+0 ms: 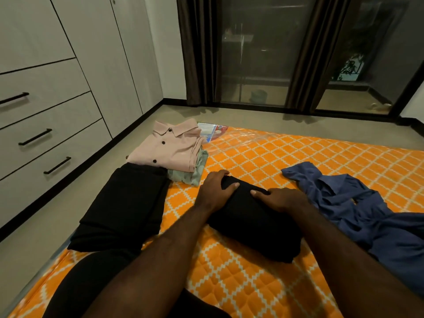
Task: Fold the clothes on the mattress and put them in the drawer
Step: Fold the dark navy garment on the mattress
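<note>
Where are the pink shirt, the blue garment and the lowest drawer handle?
Pink shirt (pixel 167 148): head view, on its buttoned front.
Blue garment (pixel 325 184): head view, on its crumpled upper part.
Lowest drawer handle (pixel 57 165): head view, middle of the bar.

left grip (pixel 216 189) and right grip (pixel 283 199) side by side, fingers curled, thumbs pointing inward.

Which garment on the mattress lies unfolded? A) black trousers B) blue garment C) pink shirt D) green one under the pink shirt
B: the blue garment lies crumpled and spread out at the right, while the pink shirt sits folded on the green one and the black trousers lie folded flat at the left.
</note>
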`<state>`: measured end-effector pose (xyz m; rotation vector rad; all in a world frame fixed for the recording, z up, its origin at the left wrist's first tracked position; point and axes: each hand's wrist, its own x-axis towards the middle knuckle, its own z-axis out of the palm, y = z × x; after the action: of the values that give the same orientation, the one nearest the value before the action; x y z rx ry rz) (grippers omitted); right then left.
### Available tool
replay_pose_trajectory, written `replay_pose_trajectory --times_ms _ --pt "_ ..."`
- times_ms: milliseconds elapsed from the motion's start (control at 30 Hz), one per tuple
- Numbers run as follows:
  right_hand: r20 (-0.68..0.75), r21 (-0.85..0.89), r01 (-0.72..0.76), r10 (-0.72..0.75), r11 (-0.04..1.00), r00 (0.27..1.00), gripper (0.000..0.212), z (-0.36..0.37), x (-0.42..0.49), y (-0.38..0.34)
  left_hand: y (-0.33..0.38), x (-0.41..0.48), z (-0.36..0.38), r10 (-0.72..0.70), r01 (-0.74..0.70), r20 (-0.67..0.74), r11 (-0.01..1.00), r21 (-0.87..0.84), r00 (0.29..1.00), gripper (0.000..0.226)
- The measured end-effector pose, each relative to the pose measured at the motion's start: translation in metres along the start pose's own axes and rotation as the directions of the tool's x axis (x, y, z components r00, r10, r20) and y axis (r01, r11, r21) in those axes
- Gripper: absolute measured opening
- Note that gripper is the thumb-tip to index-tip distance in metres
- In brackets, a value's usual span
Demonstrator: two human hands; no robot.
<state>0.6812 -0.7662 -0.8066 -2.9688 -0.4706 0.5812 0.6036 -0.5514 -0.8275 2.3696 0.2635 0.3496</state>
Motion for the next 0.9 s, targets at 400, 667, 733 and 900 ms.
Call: replay_pose_trajectory --times_ms 400,667,733,900 --pt "0.097 0.387 -0.066 0.031 0.92 0.995 0.12 0.011 -0.012 0.007 0.026 -0.019 -0.01 0.05 0.097 -0.347 0.913 0.395 0.936 0.029" --pt "0.074 0.497 -0.129 0.107 0.858 0.992 0.111 0.024 -0.013 0.004 0.051 -0.019 -0.051 -0.503 0.412 0.162 0.822 0.393 0.849 0.067" --pt "0.051 0.551 -0.147 0.143 0.822 0.988 0.104 0.026 -0.012 0.002 0.07 -0.021 -0.072 -0.641 0.497 0.414 0.765 0.409 0.647 0.084" --pt "0.001 0.61 -0.214 0.269 0.763 0.963 0.094 0.039 -0.01 -0.006 0.072 -0.026 -0.075 -0.611 0.479 0.593 0.788 0.388 0.524 0.097"
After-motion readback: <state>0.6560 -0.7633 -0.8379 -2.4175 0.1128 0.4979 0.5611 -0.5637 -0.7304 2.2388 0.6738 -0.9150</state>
